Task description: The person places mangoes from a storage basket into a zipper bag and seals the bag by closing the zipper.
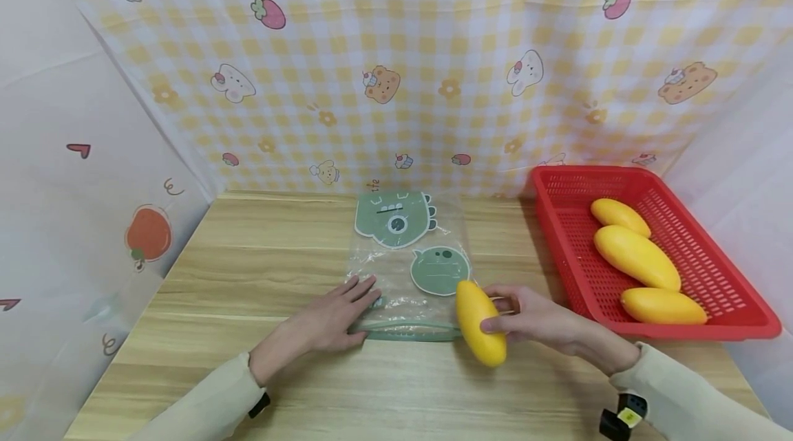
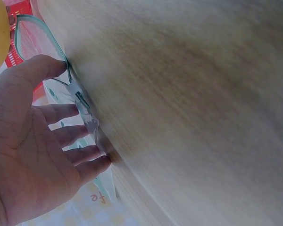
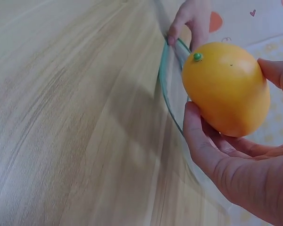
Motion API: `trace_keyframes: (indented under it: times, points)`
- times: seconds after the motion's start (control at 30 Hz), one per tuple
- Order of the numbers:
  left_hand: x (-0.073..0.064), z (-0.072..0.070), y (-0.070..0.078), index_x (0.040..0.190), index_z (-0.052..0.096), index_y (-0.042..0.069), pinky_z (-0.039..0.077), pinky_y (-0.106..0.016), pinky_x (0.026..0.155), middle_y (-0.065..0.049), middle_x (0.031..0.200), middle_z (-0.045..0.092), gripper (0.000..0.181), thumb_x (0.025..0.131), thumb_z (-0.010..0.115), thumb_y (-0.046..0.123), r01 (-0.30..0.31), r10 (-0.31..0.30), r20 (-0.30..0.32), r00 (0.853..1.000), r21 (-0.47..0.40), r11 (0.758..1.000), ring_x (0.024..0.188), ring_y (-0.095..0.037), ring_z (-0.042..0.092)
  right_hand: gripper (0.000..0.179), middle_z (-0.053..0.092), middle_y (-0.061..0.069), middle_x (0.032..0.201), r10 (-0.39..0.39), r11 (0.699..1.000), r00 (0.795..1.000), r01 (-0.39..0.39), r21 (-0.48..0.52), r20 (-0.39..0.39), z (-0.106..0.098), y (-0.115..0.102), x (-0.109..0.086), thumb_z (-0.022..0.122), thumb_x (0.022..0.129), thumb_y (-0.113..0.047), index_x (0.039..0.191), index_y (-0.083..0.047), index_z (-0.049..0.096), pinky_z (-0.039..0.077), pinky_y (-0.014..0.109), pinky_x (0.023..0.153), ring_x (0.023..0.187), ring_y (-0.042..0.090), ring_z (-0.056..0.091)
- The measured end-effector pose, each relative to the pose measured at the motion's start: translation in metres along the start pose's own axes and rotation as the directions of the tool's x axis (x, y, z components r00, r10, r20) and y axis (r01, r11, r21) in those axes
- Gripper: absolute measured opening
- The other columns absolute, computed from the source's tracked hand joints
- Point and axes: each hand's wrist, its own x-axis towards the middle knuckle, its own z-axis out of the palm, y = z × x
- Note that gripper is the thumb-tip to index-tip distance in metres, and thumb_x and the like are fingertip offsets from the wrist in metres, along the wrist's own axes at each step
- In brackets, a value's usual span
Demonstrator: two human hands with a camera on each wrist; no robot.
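Note:
A clear zip bag (image 1: 396, 269) with green cartoon prints lies flat on the table, its green zip edge toward me. In the left wrist view the zip edge (image 2: 42, 23) bows out into an open loop. My left hand (image 1: 334, 314) rests on the bag's near left corner, fingers extended and fingertips touching the plastic and table. A yellow mango (image 1: 477, 324) is gripped in my right hand (image 1: 526, 317), over the bag's near right corner. The right wrist view shows the mango (image 3: 226, 89) between thumb and fingers, its green stem tip facing the camera, beside the bag's mouth.
To the right stands a red plastic basket (image 1: 576, 276) with three more mangoes (image 1: 638, 259) inside. The wooden table (image 1: 260, 248) runs back to a checked cloth (image 1: 372, 131). White cloth hangs at both sides.

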Motion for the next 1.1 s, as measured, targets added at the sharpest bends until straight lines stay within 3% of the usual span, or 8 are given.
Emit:
trace_keyframes:
  times: [0.5, 1.1]
  points:
    - [0.000, -0.001, 0.001, 0.156, 0.039, 0.005, 0.029, -0.053, 0.116, -0.018, 0.163, 0.027, 0.074, 0.096, 0.068, 0.036, 0.004, -0.004, -0.005, 1.000, 0.003, 1.000, 0.147, -0.043, 0.024, 0.067, 0.064, 0.019, 0.119, 0.003, 0.999, 1.000, -0.004, 0.045, 0.023, 0.011, 0.002, 0.004, 0.072, 0.094, -0.013, 0.147, 0.012, 0.038, 0.057, 0.047, 0.088, 0.106, 0.031, 0.064]
    - [0.000, -0.001, 0.002, 0.155, 0.039, 0.002, 0.029, -0.053, 0.116, -0.020, 0.162, 0.028, 0.072, 0.096, 0.068, 0.033, -0.004, 0.004, -0.009, 1.000, 0.002, 1.000, 0.146, -0.044, 0.025, 0.059, 0.067, 0.018, 0.119, -0.021, 0.999, 0.997, 0.019, 0.029, 0.073, 0.025, 0.004, 0.007, 0.073, 0.092, -0.013, 0.142, 0.008, 0.048, 0.057, 0.044, 0.086, 0.104, 0.031, 0.064]
